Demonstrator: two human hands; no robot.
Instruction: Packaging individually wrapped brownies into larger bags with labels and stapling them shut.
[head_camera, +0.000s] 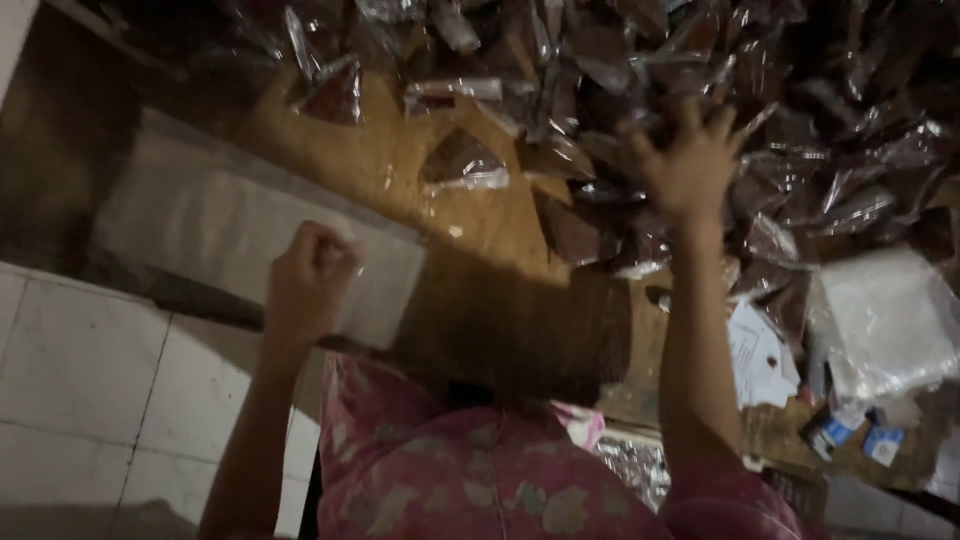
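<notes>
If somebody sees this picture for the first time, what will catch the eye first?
First, the big heap of shiny clear packets with dark brown contents, filling the top right. The right hand reaches into it with fingers spread, while the left hand is a closed fist over a white bag at left.

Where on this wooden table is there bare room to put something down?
A bare strip of wooden table runs between the pale flat bag under the left hand and the heap of clear packets; one loose packet lies on it. Around the right hand it is crowded. Papers fill the right edge.
</notes>
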